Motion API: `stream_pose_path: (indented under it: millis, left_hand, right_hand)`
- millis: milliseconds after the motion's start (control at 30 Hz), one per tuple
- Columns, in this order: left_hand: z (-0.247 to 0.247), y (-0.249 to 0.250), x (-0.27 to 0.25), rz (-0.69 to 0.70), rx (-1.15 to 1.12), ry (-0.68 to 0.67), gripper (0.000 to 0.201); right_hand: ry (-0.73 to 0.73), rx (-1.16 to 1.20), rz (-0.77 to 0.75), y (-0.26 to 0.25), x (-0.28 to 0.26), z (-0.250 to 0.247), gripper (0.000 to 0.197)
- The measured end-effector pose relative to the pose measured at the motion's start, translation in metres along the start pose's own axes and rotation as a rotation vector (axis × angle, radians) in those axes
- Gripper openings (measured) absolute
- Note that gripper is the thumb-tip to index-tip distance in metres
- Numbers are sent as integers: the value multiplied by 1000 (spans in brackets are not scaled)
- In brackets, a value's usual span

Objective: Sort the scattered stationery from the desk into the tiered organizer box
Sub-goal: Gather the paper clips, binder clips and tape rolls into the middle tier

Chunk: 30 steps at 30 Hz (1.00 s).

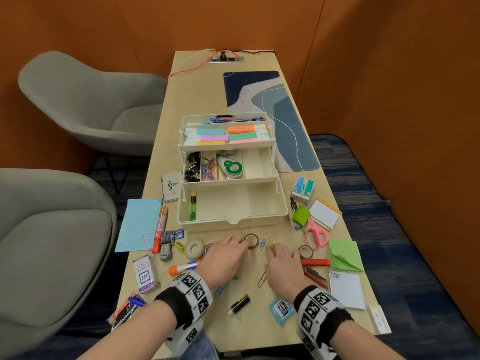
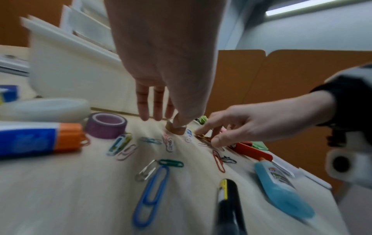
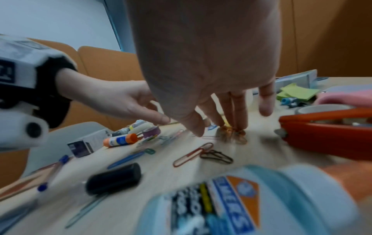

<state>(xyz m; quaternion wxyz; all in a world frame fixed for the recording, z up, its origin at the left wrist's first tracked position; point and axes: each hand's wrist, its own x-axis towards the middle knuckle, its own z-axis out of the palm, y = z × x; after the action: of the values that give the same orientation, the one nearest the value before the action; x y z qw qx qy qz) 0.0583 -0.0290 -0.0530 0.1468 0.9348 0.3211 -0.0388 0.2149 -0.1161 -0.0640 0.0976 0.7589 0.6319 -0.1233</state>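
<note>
The cream tiered organizer box (image 1: 233,222) stands open mid-desk, holding highlighters, binder clips, paper clips and correction tape. Just in front of it lies a brown tape roll (image 1: 253,247). My left hand (image 1: 239,245) reaches it; in the left wrist view the thumb sits on the brown tape roll (image 2: 178,132) in a pinch, the other fingers hanging straight. To its right, my right hand (image 1: 272,249) is over a small bunch of paper clips (image 3: 233,133). Its straight fingertips (image 3: 238,125) touch them, with the thumb held apart. More paper clips (image 2: 151,190) lie scattered nearer me.
A purple tape roll (image 2: 105,125), white tape roll (image 1: 194,249) and glue stick (image 1: 184,266) lie left of my hands. A red stapler (image 1: 315,262), pink scissors (image 1: 315,233) and green sticky notes (image 1: 345,255) lie right. A blue glue bottle (image 1: 281,309) sits near the front edge. Grey chairs stand left.
</note>
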Motion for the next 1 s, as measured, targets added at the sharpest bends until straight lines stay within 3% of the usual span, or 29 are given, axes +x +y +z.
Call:
stream_pose_path:
  millis: [133,300,433,633,767,833,900,1000]
  left_hand:
    - [-6,5,18,-110,26,-42,48]
    - [-11,3,26,-150,46,-70,36]
    - [-11,-1,23,-196,92,-104,46]
    - [-15,-7,2,-157,14,-13,50]
    - [-23,-14,-29,-149,-229,86,28]
    - [-21,-16,-45,-149,-241,9,17]
    - [-16,-15,-58,-173,-98,-181,14]
    - [-2,-9,-68,-168,129,-423,22]
  right_hand:
    - [9,85,4,-4,12,-11,32]
    - [-55,154,11,-2,24,-12,55]
    - [-91,101,-91,-4,12,-9,61]
    - [75,538,42,32,-3,-16,35]
    - [-2,450,-2,45,-16,-13,20]
    - [-97,381,-50,38,-22,-10,8]
    - [-157,281,-113,27,-23,-7,5]
    - [-118,238,-163,11,-10,-4,3]
